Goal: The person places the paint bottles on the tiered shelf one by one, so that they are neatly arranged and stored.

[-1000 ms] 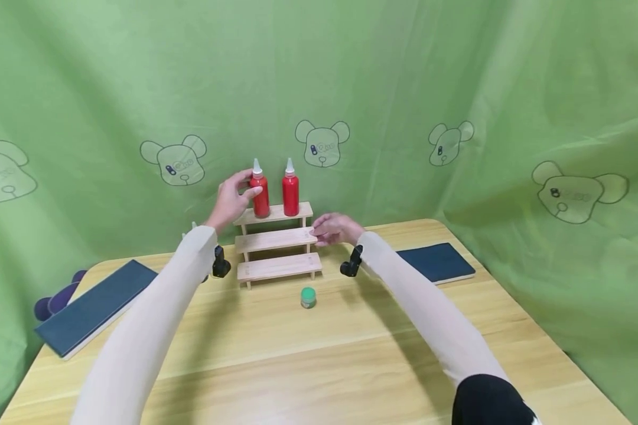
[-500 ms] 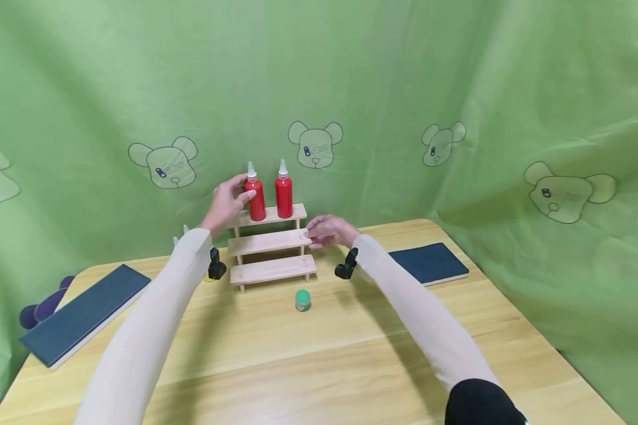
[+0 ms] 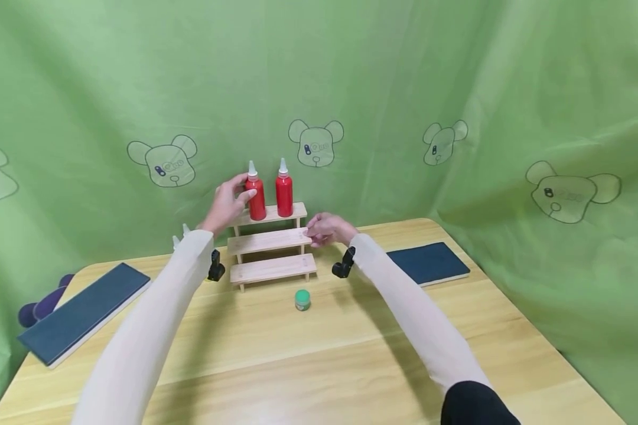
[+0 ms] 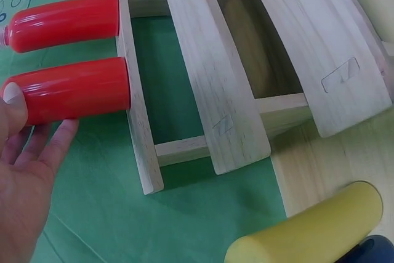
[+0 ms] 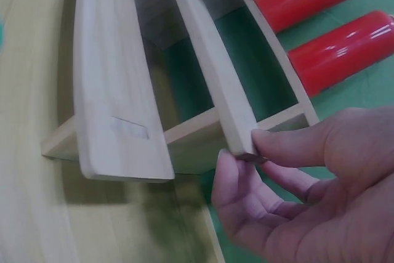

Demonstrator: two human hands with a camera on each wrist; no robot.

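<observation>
Fingers of the left hand (image 3: 225, 205) were clamped on the left red bottle (image 3: 257, 202), upright beside the right red bottle (image 3: 284, 198) on the top shelf (image 3: 272, 213), while the right hand (image 3: 329, 229) pinched the middle shelf (image 3: 268, 241) (presumably bracing the wooden rack (image 3: 273, 268)).

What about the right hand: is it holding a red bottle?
No, the right wrist view shows the right hand pinching the end of the middle shelf, apart from both red bottles.
</observation>
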